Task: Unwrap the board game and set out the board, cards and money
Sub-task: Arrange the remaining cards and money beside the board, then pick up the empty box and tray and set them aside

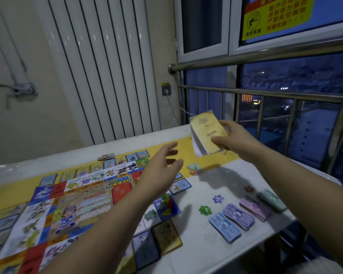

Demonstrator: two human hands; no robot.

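The yellow stack [207,133] is up in the air, over the far right part of the bench [196,254]. It is a thick pile of thin sheets with a yellow one on top. The picture is too blurry to tell whether they are cards or money. The right hand [232,138] holds it, with the thumb on the top sheet and the fingers curled round the far edge.

The left hand [160,171] holds nothing. Its fingers are spread apart, and it reaches out above the right edge of the board [83,200]. The two hands are near each other but do not touch.

The board lies flat on the left side of the bench, with a cartoon boy in the middle. A row of cards [99,168] lies along its far edge. A dark blue card [146,248] and a brown card [167,236] lie side by side at its near edge. Some small bright game pieces [166,200] stand on the right corner of the board.

To the right, four piles of money sit in a row on the bench: a blue pile [224,227], a purple pile [238,215], a pink pile [254,209] and a green pile [271,199]. A green star [205,210] and a purple star [217,199] lie just beside them.

Behind the bench is a white radiator [99,66]. On the right is a metal rail [265,56] in front of a dark window.
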